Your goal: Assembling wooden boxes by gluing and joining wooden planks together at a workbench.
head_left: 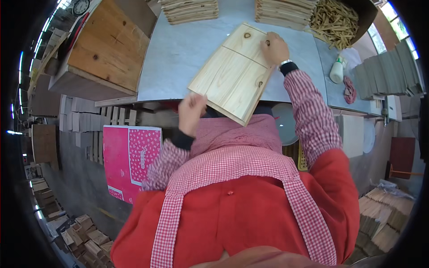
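Observation:
A pale wooden panel (pixel 234 67) with knots and grooved lines lies slanted on the table, its near corner sticking out past the front edge towards my lap. At its far right edge my right hand (pixel 275 49) is closed on the wood, fingers curled down beside a knot. My left hand (pixel 192 109) is at the panel's left near corner. Its fingers are curled together, and whatever they may hold is hidden.
Stacks of thin wooden boards (pixel 190 10) stand at the table's (pixel 178 53) far side. Beyond my right hand is a box of small wood strips (pixel 334 22). A white bottle (pixel 337 71) and grey panels (pixel 389 71) are at right. A wooden cabinet (pixel 109 49) borders the left.

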A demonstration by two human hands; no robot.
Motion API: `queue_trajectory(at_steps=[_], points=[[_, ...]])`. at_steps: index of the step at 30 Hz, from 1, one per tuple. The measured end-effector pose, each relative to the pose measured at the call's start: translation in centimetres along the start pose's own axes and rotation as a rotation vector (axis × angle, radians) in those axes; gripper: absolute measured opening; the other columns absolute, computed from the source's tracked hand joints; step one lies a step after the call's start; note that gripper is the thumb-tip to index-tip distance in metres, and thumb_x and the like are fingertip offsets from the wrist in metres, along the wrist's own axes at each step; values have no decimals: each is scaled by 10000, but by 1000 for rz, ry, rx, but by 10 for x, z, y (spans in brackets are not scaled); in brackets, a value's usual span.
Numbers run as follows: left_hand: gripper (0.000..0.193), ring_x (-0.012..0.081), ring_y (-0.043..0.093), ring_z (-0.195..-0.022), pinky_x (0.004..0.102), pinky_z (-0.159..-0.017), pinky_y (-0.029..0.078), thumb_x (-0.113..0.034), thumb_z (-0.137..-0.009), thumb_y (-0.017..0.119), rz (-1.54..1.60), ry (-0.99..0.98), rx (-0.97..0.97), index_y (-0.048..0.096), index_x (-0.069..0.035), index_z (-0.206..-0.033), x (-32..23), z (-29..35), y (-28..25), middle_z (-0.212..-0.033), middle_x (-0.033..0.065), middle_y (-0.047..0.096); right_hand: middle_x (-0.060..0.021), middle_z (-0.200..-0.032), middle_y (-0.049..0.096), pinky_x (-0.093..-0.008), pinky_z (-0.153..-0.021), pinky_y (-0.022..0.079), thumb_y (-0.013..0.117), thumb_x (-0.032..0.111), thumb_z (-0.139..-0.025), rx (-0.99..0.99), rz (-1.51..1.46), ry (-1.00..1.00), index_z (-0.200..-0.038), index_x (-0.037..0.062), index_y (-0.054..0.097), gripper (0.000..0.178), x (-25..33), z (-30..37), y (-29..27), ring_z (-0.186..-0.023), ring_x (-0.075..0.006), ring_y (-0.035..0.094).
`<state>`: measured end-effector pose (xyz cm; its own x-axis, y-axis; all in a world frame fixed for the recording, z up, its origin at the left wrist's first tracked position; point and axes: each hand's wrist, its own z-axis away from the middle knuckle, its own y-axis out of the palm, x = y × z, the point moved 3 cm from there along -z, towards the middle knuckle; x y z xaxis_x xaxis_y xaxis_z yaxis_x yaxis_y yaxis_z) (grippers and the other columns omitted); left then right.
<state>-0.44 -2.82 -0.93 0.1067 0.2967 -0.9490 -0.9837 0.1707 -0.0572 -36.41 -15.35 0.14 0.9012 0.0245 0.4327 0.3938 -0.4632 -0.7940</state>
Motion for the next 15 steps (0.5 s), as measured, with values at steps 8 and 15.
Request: queue_trajectory(at_steps=[8, 15], points=[[479, 242, 559, -1117, 430, -948, 476, -289, -942, 588, 650, -484, 212, 426, -29, -1310, -1, 28, 59, -1220, 120, 552, -234, -1019, 637, -446, -855, 483, 611, 382, -823, 165, 200, 54, -1074, -5, 624, 461, 13, -39, 28, -997, -378, 597], [508, 291, 499, -1213, 471, -991, 450, -176, -954, 557, 711, -377, 104, 338, -26, -1388, 15, 38, 32, -1347, 148, 469, -242, -1021, 611, -439, -880, 463, 635, 356, -822, 65, 36, -73, -1072, -11, 619, 444, 62, -13, 16, -1023, -360, 570]])
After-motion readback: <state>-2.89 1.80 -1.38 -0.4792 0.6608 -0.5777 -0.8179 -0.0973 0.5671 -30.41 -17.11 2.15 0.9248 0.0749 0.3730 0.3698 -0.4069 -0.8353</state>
